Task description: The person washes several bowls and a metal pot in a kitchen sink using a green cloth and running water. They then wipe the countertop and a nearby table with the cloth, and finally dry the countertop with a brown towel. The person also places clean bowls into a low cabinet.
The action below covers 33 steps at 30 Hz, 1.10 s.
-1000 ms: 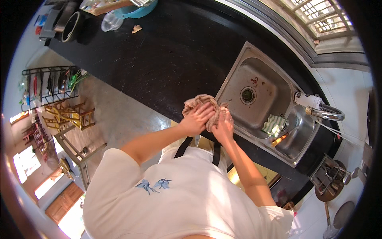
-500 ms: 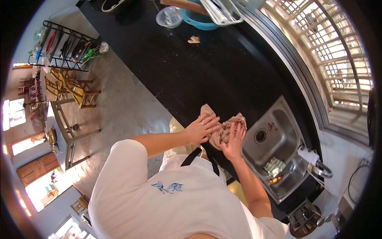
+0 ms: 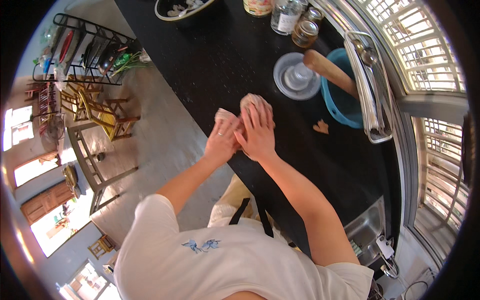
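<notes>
A pinkish-brown cloth (image 3: 256,100) lies bunched on the black countertop (image 3: 200,65), near its left edge. My right hand (image 3: 257,134) rests over the bunched cloth, its fingers bent around the top of it. Beside it my left hand (image 3: 221,140), with a ring on one finger, grips another part of the same cloth, its fingers curled and slightly blurred. The two hands touch or nearly touch, and much of the cloth is hidden beneath them.
Right of my hands lies a tan piece like ginger (image 3: 321,127). Beyond it are a clear plastic bowl (image 3: 285,90), a blue basin (image 3: 337,112) with a wooden pestle (image 3: 330,72), and a metal utensil tray (image 3: 377,131). Glass jars (image 3: 305,34) stand farther off; a sink (image 3: 372,220) is at lower right.
My hands and the cloth have moved away from the sink, farther along the counter and to the left. The view has shifted too, bringing the jars in and leaving less of the sink visible.
</notes>
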Motion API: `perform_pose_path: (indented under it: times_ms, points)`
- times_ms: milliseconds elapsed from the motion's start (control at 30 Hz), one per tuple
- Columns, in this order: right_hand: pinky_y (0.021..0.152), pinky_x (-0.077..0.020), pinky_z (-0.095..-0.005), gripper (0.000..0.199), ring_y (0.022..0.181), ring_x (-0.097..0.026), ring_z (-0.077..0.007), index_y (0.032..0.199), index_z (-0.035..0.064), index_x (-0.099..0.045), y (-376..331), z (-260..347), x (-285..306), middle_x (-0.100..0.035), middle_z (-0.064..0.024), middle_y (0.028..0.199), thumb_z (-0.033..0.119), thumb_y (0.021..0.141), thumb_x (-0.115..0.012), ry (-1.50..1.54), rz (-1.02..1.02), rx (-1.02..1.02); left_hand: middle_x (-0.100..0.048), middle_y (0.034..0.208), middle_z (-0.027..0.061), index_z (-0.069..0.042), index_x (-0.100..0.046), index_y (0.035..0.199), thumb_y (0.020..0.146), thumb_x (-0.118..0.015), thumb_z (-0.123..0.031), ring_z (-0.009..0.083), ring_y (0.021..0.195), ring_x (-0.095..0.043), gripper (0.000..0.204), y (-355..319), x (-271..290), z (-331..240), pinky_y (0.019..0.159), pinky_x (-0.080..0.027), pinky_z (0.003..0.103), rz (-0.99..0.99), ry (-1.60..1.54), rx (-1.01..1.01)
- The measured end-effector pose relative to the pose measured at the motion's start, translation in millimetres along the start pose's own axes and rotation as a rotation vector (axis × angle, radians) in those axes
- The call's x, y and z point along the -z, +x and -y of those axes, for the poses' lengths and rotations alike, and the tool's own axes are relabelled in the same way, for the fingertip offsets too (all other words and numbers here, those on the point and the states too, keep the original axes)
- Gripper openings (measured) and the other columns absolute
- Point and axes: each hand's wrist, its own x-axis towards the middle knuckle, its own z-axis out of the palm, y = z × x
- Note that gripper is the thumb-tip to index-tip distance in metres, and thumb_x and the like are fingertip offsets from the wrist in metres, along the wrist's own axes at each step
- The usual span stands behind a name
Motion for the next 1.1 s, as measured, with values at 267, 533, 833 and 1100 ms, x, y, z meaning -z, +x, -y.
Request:
perform_pose_path:
  times_ms: [267,533,833,1100]
  points:
    - [0.107,-0.0292,-0.0476,0.039,0.125,-0.042,-0.0339,0.118,0.0045,-0.057,195,-37,-93,-0.051,-0.0124,0.127,0.028,0.087,-0.055,-0.070,-0.231,0.076,-0.029,0.148,0.0189,-0.007,-0.049,0.130,0.088,-0.055,-0.022,0.0449,0.137,-0.022,0.045,119,12,154,0.110,-0.020,0.056,-0.319,0.109,0.181]
    - [0.106,-0.0309,-0.0486,0.039,0.123,-0.044,-0.0358,0.117,0.0048,-0.057,132,-44,-68,-0.052,-0.0122,0.125,0.020,0.082,-0.055,-0.140,-0.271,-0.113,-0.024,0.151,0.0171,-0.011,-0.048,0.132,0.087,-0.051,-0.015,0.0426,0.140,-0.016,0.045,119,-4,99,0.110,-0.016,0.059,-0.271,-0.019,0.125]
    - [0.112,-0.0245,-0.0490,0.062,0.132,-0.035,-0.0366,0.129,0.0053,-0.050,-172,-35,88,-0.045,-0.0152,0.135,0.031,0.074,-0.064,0.024,-0.164,-0.226,-0.018,0.151,0.0250,0.003,-0.045,0.131,0.081,-0.055,-0.026,0.0474,0.139,-0.011,0.058,-16,-23,-147,0.109,-0.011,0.062,0.006,-0.244,-0.187]
    - [0.112,-0.0274,-0.0447,0.054,0.133,-0.035,-0.0312,0.128,0.0135,-0.051,-432,-63,201,-0.044,-0.0101,0.136,0.025,0.077,-0.063,-0.228,-0.250,-0.712,-0.026,0.149,0.0219,0.003,-0.048,0.126,0.077,-0.062,-0.024,0.0430,0.140,-0.018,0.057,-22,-66,-393,0.111,-0.014,0.058,0.205,-0.278,-0.785]
